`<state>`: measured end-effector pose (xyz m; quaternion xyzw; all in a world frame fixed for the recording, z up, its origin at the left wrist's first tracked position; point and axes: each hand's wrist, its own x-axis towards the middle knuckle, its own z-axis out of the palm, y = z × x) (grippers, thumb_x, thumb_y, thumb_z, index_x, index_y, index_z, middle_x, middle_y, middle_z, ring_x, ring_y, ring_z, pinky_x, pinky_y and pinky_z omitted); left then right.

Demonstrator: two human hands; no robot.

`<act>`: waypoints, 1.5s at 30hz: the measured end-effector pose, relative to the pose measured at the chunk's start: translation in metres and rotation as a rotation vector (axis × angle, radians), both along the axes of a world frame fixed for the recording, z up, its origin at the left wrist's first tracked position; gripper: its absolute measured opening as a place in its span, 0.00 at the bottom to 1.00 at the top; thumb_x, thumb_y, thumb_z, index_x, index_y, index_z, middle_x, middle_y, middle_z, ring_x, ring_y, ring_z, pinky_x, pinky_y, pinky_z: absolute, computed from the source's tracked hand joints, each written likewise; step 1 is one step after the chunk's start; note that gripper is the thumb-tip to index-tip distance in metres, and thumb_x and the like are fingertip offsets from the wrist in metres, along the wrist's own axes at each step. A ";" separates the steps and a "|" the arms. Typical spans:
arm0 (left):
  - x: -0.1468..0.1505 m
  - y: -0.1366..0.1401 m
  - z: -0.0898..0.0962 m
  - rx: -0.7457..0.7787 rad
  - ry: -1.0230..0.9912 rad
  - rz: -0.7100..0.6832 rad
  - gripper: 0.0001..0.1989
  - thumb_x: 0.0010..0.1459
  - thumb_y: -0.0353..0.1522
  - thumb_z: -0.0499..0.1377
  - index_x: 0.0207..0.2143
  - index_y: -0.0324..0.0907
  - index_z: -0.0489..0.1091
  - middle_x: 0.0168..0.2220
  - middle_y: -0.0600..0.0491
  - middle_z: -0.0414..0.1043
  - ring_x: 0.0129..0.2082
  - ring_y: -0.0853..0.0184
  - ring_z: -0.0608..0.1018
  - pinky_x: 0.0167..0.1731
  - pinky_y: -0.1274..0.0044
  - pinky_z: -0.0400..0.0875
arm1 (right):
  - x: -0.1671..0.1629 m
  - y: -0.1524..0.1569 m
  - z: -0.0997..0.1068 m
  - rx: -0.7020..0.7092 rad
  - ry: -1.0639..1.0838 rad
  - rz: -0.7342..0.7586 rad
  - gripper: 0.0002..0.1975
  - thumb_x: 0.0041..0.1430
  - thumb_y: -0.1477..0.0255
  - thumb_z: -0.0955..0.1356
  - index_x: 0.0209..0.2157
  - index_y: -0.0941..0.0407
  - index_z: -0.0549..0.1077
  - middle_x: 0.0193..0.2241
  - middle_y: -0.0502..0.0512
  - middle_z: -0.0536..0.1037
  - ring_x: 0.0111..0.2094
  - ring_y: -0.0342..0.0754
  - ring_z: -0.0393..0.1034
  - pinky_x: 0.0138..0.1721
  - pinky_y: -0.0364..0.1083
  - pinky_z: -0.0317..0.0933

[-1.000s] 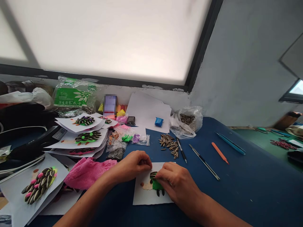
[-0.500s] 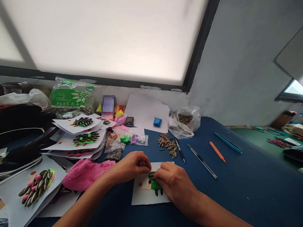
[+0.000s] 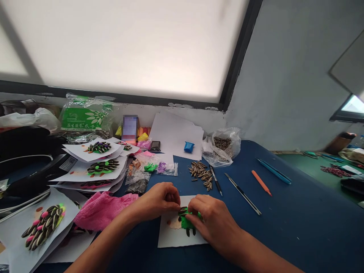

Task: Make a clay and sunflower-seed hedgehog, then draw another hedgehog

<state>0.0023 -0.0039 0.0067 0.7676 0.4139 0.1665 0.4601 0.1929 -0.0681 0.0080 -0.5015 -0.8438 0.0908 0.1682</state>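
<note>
A white paper sheet [image 3: 167,240] lies on the blue table in front of me. On it is a small animal figure with a pale clay face [image 3: 174,223] and a green clay body [image 3: 186,223]. Dark striped sunflower seeds [image 3: 183,212] are set on the body's upper edge, and two more form legs below it. My left hand [image 3: 159,199] is closed at the sheet's top edge, its fingers curled with the tips together; anything inside is hidden. Over the green clay, my right hand [image 3: 214,222] has thumb and forefinger slightly apart, with green showing between them.
Loose sunflower seeds [image 3: 201,173], a pen [image 3: 216,181], a craft knife [image 3: 241,192], an orange marker [image 3: 261,182] and blue tweezers [image 3: 274,171] lie beyond my right hand. Finished seed pictures [image 3: 93,176] are stacked left, beside a pink cloth [image 3: 105,208]. Clay packets stand behind.
My right thumb and forefinger have parted and shifted slightly right, so more green clay and the seeds on its top show. My left hand has barely moved.
</note>
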 end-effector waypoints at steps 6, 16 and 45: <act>0.000 -0.001 0.000 -0.008 0.007 0.001 0.07 0.45 0.33 0.60 0.25 0.39 0.74 0.26 0.57 0.65 0.25 0.71 0.67 0.24 0.81 0.60 | 0.014 0.016 0.010 0.046 0.041 -0.080 0.06 0.63 0.75 0.65 0.31 0.56 0.73 0.30 0.52 0.76 0.32 0.46 0.70 0.33 0.43 0.59; -0.001 0.001 0.000 -0.019 0.005 -0.007 0.08 0.45 0.34 0.58 0.27 0.39 0.72 0.25 0.57 0.64 0.25 0.70 0.67 0.24 0.80 0.60 | 0.019 0.064 0.005 0.118 -0.350 -0.165 0.09 0.63 0.76 0.66 0.41 0.55 0.77 0.39 0.57 0.75 0.42 0.50 0.69 0.42 0.45 0.62; -0.001 0.001 0.002 0.021 0.012 -0.003 0.08 0.49 0.34 0.57 0.28 0.38 0.73 0.25 0.57 0.64 0.25 0.70 0.66 0.24 0.80 0.58 | 0.014 0.002 0.026 -0.344 0.427 0.112 0.07 0.58 0.78 0.68 0.34 0.55 0.79 0.28 0.50 0.75 0.29 0.42 0.67 0.32 0.41 0.60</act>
